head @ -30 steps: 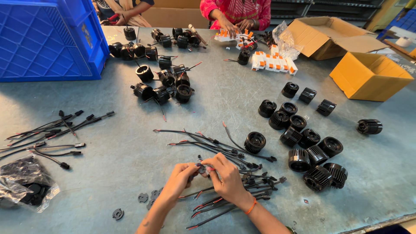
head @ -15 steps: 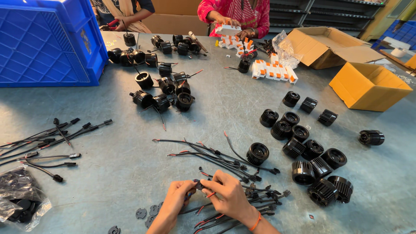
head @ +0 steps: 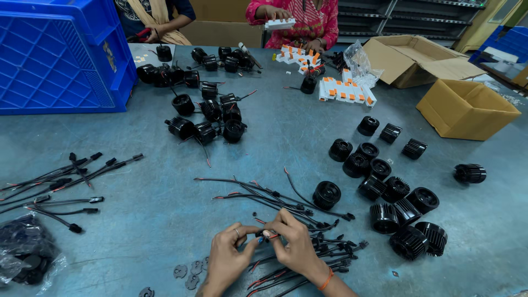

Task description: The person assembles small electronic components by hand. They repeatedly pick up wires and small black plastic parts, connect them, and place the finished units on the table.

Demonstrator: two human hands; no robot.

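Left hand [head: 228, 258] and right hand [head: 294, 245] pinching a small black connector [head: 264, 234], black wire leads [head: 308, 256] beneath, finned black housings [head: 396, 206] right, blue crate [head: 55, 60] far left

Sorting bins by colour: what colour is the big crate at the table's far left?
Blue, with lattice walls: the crate, clearest in the head view.

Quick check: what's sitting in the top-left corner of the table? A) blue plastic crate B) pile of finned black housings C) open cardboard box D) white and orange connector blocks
A: the blue crate fills the top-left corner; the cardboard boxes are on the right, the finned housings lie to the right of the hands, and the connector blocks sit at top centre.
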